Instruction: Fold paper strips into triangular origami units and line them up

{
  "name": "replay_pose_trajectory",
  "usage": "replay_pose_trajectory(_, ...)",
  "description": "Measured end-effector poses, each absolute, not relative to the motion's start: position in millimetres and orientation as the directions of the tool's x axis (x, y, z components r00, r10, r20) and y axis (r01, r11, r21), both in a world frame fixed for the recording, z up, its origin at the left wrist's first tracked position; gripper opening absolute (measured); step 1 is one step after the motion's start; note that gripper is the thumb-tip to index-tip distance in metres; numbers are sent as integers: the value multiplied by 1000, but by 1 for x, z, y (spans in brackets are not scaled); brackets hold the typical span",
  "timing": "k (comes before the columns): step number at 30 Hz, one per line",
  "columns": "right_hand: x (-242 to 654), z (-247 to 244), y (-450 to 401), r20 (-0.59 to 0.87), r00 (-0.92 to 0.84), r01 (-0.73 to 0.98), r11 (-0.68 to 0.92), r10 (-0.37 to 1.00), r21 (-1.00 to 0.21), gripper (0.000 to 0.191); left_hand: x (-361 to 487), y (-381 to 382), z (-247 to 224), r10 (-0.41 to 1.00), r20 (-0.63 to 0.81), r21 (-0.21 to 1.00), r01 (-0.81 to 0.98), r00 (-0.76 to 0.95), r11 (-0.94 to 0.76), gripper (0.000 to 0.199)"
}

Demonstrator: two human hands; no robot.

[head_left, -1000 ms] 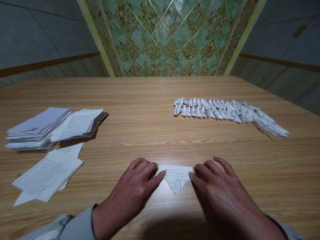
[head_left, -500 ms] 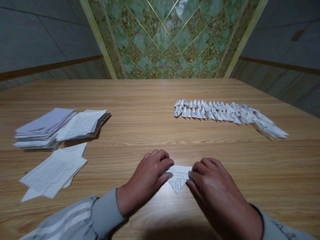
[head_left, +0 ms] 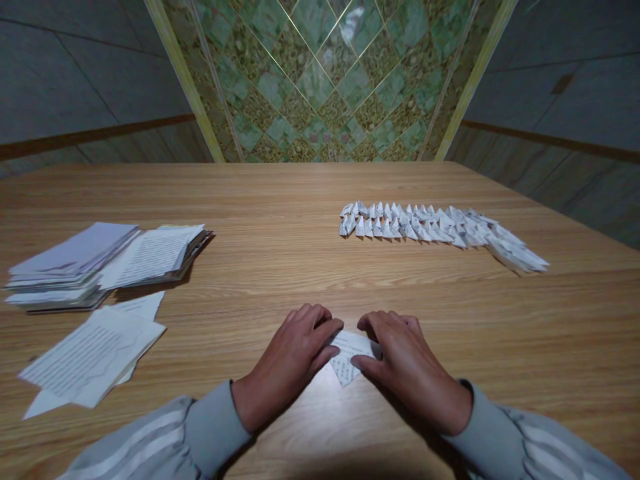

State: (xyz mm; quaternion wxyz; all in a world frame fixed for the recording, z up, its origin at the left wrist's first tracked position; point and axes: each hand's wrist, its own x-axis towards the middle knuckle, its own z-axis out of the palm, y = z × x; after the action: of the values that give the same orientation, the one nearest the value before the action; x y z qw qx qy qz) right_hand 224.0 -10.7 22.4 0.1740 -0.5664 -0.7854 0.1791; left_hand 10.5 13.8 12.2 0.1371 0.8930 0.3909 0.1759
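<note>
A small folded piece of printed paper (head_left: 345,370) lies on the table in front of me, with a flat top edge and a point towards me. My left hand (head_left: 295,367) pinches its left end, thumb below and fingertips at the upper corner. Around its right end curls my right hand (head_left: 407,367). The right thumb presses on the paper near the lower point, while the index finger reaches past the top edge. Part of the right end is hidden under this hand.
To the left stands a stack of paper sheets (head_left: 75,250), with a second printed pile (head_left: 157,253) against it. Nearer me lie several loose sheets (head_left: 95,353). Two rows of folded paper pieces (head_left: 415,223) stretch across the far right of the wooden table (head_left: 250,253).
My right hand has shifted left over the paper, its thumb now spread from the fingers and laid on the lower part. My left hand keeps its pinch. The view has turned slightly right.
</note>
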Motion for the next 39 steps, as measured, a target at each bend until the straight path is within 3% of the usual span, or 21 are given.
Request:
replay_pose_trajectory(5, 228, 20, -1, -8, -276, 838, 236, 961, -492, 18, 10, 15, 5, 712, 253, 415, 591, 655, -691, 24)
replay_pose_trajectory(8, 227, 18, 3, 18, -303, 818, 270, 953, -508, 18, 10, 15, 5, 690, 319, 425, 553, 650, -717, 32)
replay_pose_trajectory(12, 223, 23, 6, 238, -350, 735, 424, 906, -529, 17, 9, 14, 11, 674, 458, 416, 530, 580, -739, 25)
replay_pose_trajectory(14, 223, 28, 7, 391, -380, 703, 536, 838, -467, 17, 8, 14, 15, 643, 542, 373, 531, 541, -761, 11)
replay_pose_trajectory(17, 222, 30, 7, 512, -427, 690, 635, 745, -349, 13, 7, 14, 18, 566, 620, 257, 540, 544, -801, 17)
replay_pose_trajectory(22, 220, 19, 8, 463, -520, 727, 656, 718, -201, 13, 9, 16, 12, 587, 491, 109, 623, 644, -775, 29)
replay_pose_trajectory(26, 220, 15, 9, 383, -568, 744, 654, 728, -139, 15, 11, 14, 8, 643, 351, 77, 664, 680, -744, 22)
replay_pose_trajectory(31, 224, 19, 8, 335, -571, 746, 644, 750, -171, 13, 9, 15, 6, 687, 284, 122, 685, 669, -718, 8)
replay_pose_trajectory(39, 239, 24, 9, 290, -543, 733, 614, 788, -294, 9, 8, 15, 5, 751, 261, 209, 724, 607, -658, 11)
